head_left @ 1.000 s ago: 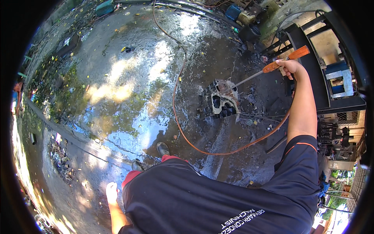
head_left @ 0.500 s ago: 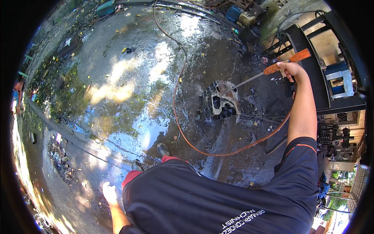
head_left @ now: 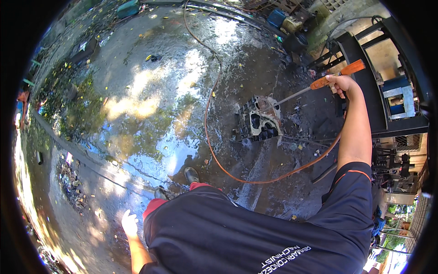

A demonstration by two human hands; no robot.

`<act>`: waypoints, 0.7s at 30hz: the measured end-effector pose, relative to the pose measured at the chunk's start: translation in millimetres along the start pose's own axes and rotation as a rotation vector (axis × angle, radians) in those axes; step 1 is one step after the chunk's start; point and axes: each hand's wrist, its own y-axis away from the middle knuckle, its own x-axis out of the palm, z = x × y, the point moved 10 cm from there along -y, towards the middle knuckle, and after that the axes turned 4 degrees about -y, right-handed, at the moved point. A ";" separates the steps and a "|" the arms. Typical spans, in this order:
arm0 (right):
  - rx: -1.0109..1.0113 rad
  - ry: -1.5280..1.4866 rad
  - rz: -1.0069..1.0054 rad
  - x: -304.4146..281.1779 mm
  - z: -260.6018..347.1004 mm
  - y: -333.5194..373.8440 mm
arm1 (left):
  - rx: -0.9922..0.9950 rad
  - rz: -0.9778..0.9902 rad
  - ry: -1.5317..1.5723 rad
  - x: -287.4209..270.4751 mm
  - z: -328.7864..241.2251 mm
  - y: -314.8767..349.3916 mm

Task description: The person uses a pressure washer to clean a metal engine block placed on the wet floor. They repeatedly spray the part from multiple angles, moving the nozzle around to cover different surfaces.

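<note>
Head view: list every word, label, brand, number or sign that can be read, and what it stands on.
Black shirt: white lettering in slanted capitals, partly legible; its wording is withheld here.
Orange-handled spray wand: no lettering can be made out.
Engine block: any marks are too small to read.
Blue metal piece at the right: no readable text.

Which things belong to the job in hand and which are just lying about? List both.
Apparently in the job:
orange-handled wand, gripped by the right hand
engine block, at the wand's far end
brown hose, curving toward that hand

Seemingly lying about:
teal container
blue container
dark bucket
</note>
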 end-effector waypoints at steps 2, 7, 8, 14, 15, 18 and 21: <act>0.010 -0.013 0.010 1.0 0.1 1.7 | -0.035 -0.026 0.017 0.7 2.1 2.5; 0.008 -0.016 0.037 4.2 1.9 6.3 | 0.394 -0.074 -0.348 -1.1 -20.8 9.0; 0.021 -0.013 0.031 3.9 0.6 6.9 | 0.445 -0.027 -0.286 0.8 -22.3 7.2; 0.025 0.006 0.026 5.2 -0.2 8.2 | 0.128 0.005 -0.084 2.1 3.9 1.4; 0.014 0.008 0.028 5.5 0.2 8.8 | 0.202 -0.017 -0.088 2.9 -3.1 3.7; 0.016 0.010 0.025 4.8 0.1 9.7 | 0.341 0.033 -0.118 7.6 -12.2 5.6; 0.015 0.001 0.042 5.9 0.5 11.6 | 0.414 0.067 -0.208 8.5 -13.7 5.3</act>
